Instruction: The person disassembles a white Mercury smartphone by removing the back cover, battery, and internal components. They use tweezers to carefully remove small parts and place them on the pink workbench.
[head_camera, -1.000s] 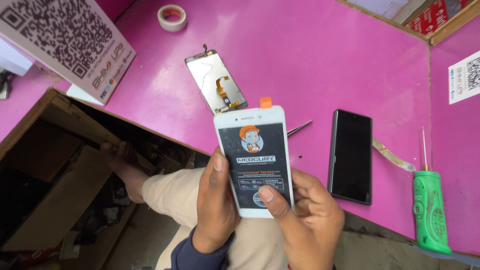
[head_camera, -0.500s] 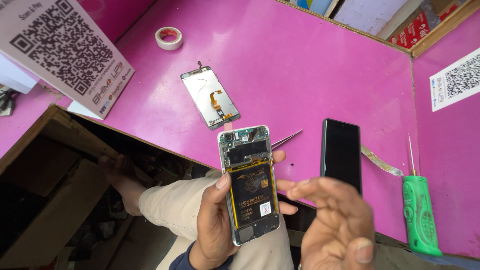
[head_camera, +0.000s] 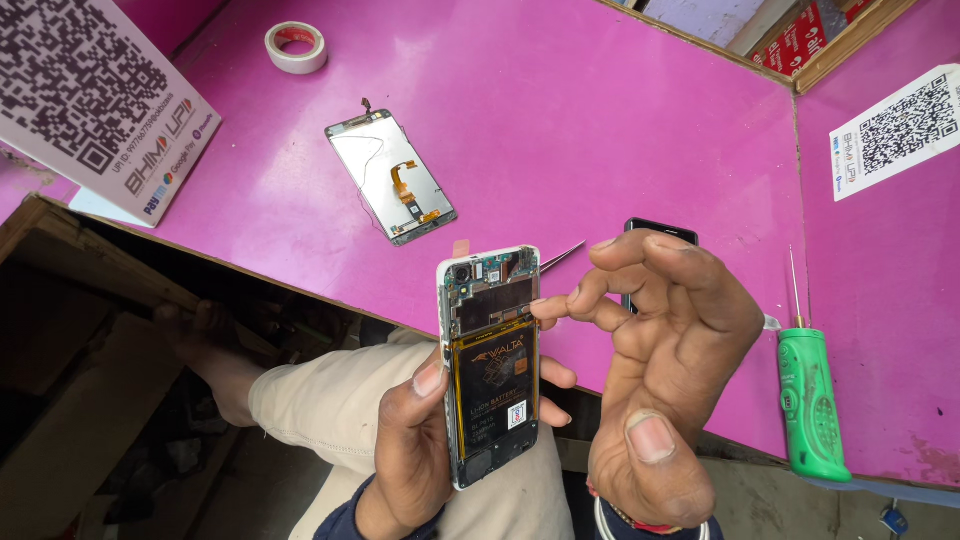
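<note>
My left hand (head_camera: 425, 440) grips an opened phone body (head_camera: 490, 360) upright over my lap, its black and gold battery and circuit board facing me. Just to its right my right hand (head_camera: 660, 370) hovers with curled, spread fingers, the fingertips almost at the phone's upper right edge, holding nothing. A detached screen panel (head_camera: 390, 178) with an orange flex cable lies on the pink table (head_camera: 560, 130) beyond the phone. Metal tweezers (head_camera: 562, 256) peek out behind the phone's top.
A black phone (head_camera: 660, 228) lies mostly hidden behind my right hand. A green-handled screwdriver (head_camera: 808, 395) rests near the table's front right edge. A tape roll (head_camera: 296, 46) sits far left. Printed code cards stand at the left (head_camera: 90, 100) and right (head_camera: 900, 125). A dark open cavity lies below the table.
The phone was turned from its white printed side to its open battery side. My right hand let go of it and opened beside it. The view moved closer.
</note>
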